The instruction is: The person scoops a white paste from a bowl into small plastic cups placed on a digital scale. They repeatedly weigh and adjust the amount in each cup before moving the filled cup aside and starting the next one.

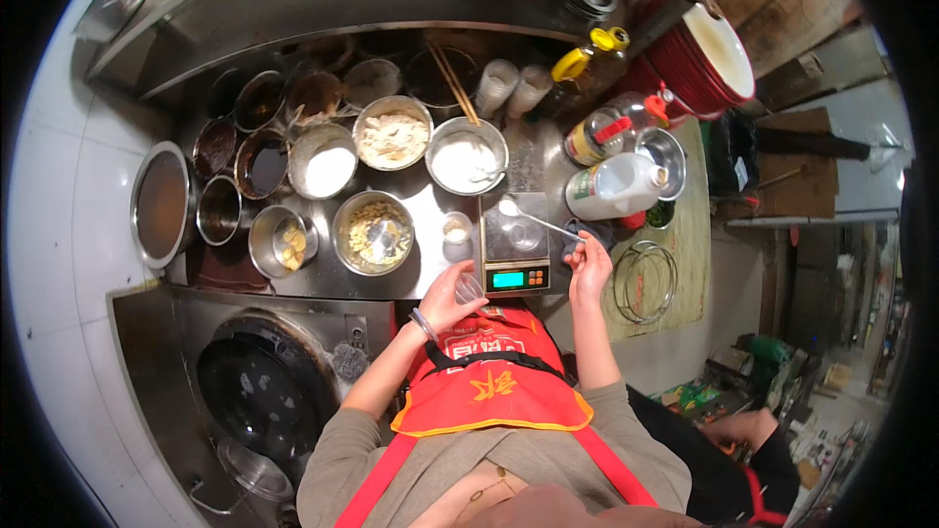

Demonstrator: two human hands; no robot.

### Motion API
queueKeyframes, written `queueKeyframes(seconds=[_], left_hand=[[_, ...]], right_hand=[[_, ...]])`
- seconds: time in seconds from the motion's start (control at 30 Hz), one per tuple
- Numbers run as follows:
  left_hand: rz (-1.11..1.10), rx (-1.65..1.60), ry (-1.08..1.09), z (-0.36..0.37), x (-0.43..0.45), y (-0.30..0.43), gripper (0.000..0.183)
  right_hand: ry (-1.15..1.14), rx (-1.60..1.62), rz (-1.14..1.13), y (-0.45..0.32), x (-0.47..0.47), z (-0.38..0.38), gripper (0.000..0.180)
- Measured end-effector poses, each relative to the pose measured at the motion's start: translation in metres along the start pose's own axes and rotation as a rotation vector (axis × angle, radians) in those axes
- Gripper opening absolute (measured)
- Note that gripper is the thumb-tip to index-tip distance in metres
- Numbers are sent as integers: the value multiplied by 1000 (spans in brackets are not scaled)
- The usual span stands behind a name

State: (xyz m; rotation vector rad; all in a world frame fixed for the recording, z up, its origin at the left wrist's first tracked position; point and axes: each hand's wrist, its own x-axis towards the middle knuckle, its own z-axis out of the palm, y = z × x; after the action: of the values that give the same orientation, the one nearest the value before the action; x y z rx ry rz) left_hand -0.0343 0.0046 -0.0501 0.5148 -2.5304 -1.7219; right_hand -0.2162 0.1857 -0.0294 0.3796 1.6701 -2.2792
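My right hand (589, 271) pinches the handle of a metal spoon (543, 221). White powder fills the spoon's bowl, which is over a digital kitchen scale (517, 278) with a lit display. A small clear plastic cup (524, 237) rests on the scale's platform, beneath the spoon. In my left hand (449, 301) is another clear plastic cup (468, 289), held near the counter's front edge. Just left of the scale stands a clear cup (456, 229) with pale contents. Behind the scale is a steel bowl of white powder (462, 156), with wooden chopsticks (455, 86) at its rim.
Several bowls and pots crowd the left, including chopped garlic (373, 233) and dark liquid (262, 167). A white plastic jug (616, 187) and stacked cups (497, 84) stand at the back right. A black wok (260, 385) sits lower left. Another person's arm (748, 433) shows at lower right.
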Motion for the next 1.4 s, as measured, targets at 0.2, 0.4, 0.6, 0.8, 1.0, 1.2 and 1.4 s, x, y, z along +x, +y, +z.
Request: queueKeyframes(seconds=[0.2, 0.4, 0.6, 0.8, 1.0, 1.2, 1.4], left_hand=[[125, 33, 1, 9, 16, 10, 65], [50, -7, -35, 11, 17, 17, 65], [-13, -27, -23, 9, 10, 16, 66], [-16, -22, 14, 8, 8, 12, 68], [-18, -35, 33, 8, 9, 14, 66], [-28, -28, 28, 7, 8, 15, 66], [-24, -31, 62, 6, 6, 17, 64]], right_hand=[[27, -145, -188, 3, -18, -32, 21], [-40, -239, -313, 6, -27, -36, 20], [-25, -237, -296, 3, -30, -39, 22], [69, 8, -82, 6, -24, -52, 21], [118, 110, 36, 8, -22, -59, 21], [106, 104, 18, 7, -21, -59, 20], [83, 60, -4, 4, -22, -55, 21]])
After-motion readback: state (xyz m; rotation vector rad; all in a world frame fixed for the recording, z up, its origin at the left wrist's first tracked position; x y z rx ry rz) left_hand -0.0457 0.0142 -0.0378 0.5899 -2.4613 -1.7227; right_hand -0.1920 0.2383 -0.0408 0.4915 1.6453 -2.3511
